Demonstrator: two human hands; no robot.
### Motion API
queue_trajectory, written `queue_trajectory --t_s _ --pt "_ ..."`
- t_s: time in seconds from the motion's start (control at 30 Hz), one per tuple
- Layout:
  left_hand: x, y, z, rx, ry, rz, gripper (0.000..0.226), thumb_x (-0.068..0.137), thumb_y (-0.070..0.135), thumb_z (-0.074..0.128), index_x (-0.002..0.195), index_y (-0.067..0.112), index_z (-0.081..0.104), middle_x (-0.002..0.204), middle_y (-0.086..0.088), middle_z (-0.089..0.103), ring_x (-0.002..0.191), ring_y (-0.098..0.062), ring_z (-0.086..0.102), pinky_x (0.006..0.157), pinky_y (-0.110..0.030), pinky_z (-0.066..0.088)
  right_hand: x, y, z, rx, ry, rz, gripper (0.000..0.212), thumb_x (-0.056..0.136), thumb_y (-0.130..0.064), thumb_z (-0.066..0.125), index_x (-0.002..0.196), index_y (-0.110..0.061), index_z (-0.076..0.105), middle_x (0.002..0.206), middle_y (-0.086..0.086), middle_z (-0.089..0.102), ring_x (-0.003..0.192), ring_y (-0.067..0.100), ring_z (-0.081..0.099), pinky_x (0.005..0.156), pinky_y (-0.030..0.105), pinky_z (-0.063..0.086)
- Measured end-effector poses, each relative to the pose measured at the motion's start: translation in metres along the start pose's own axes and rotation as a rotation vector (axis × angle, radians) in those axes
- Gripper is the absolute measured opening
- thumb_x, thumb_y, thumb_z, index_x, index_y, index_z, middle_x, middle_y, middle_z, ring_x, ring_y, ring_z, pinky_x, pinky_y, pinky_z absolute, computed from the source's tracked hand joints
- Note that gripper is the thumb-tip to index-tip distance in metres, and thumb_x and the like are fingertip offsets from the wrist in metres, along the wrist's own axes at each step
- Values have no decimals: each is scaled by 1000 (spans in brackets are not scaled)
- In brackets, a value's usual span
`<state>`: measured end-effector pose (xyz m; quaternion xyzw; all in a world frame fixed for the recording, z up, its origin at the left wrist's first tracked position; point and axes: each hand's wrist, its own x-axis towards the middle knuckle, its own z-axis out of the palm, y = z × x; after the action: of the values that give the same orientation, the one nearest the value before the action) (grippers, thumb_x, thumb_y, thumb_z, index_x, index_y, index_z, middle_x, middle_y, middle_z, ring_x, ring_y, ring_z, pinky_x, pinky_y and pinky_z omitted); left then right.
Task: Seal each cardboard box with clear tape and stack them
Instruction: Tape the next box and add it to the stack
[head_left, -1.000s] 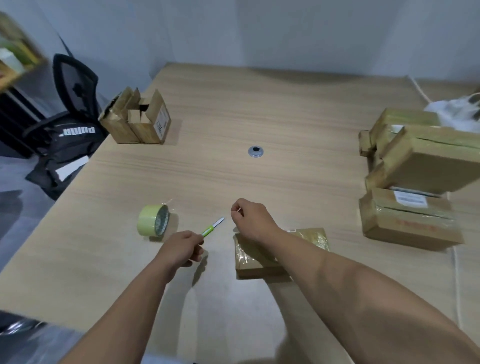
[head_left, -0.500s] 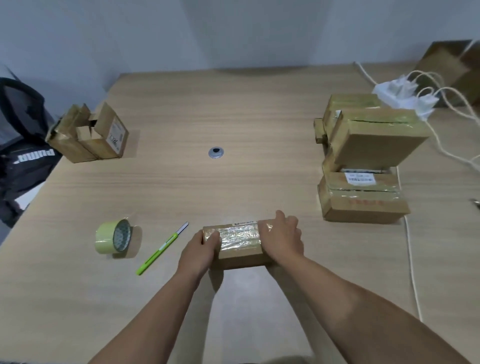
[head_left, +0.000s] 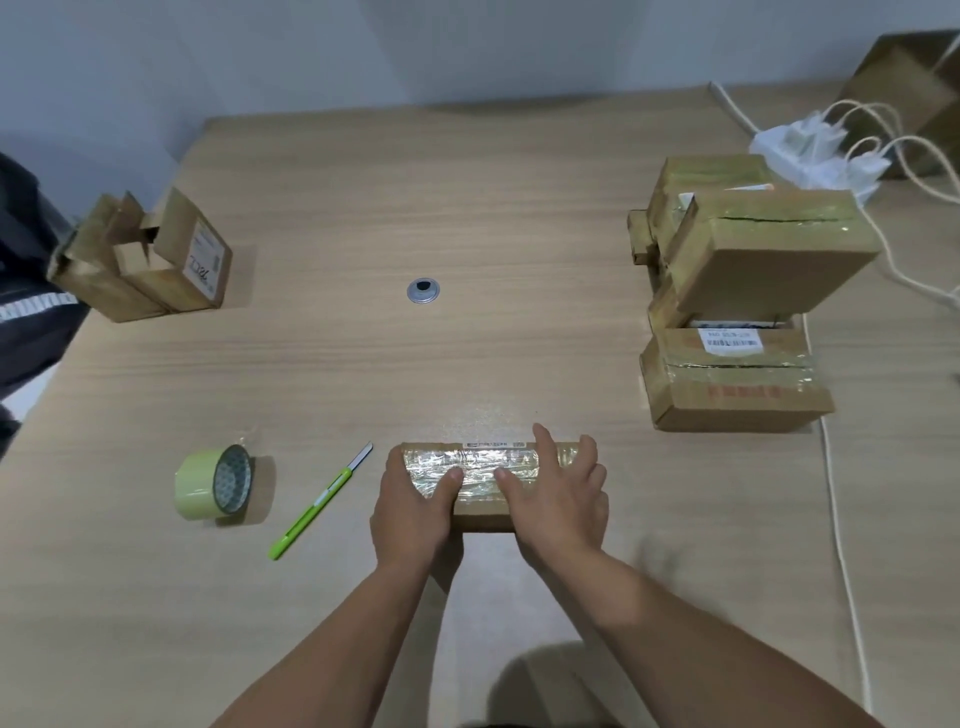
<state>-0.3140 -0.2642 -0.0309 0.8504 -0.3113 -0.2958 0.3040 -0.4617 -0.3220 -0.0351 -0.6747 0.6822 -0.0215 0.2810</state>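
Observation:
A small flat cardboard box (head_left: 485, 470) with shiny clear tape across its top lies near the table's front edge. My left hand (head_left: 413, 512) grips its left end, thumb on the tape. My right hand (head_left: 558, 499) covers its right end, fingers spread over the top. A roll of tape (head_left: 213, 483) stands on its edge to the left. Between the roll and the box lies a green cutter (head_left: 319, 501). At the right stands a stack of taped boxes (head_left: 737, 306). Two open boxes (head_left: 150, 260) sit at the far left.
A round metal grommet (head_left: 424, 290) sits in the middle of the wooden table (head_left: 467, 208). A white power strip (head_left: 815, 150) with cables lies at the back right, one cord (head_left: 836, 493) running along the right side. A dark chair (head_left: 26, 291) stands beyond the left edge.
One second ago my left hand held the green cutter; now the cutter lies on the table. Both hands have come onto the taped box, and my view has swung to the right.

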Motion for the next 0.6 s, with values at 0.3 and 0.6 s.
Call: queue_trajectory --t_s 0.3,0.6 --pt "1 -2 -3 -97 0 -54 49 100 32 55 147 27 44 133 0 62 122 -27 55 97 -35 42 0 2 -4 60 29 -26 59 100 -58 44 152 -53 18 159 7 9 140 28 25 109 42 35" --pt "8 -1 -17 -152 14 -102 34 102 21 42 121 31 69 101 12 69 105 -20 60 83 -34 43 6 17 -5 333 48 -30 58 103 -43 50 155 -46 25 155 -6 26 134 20 35 103 35 39"
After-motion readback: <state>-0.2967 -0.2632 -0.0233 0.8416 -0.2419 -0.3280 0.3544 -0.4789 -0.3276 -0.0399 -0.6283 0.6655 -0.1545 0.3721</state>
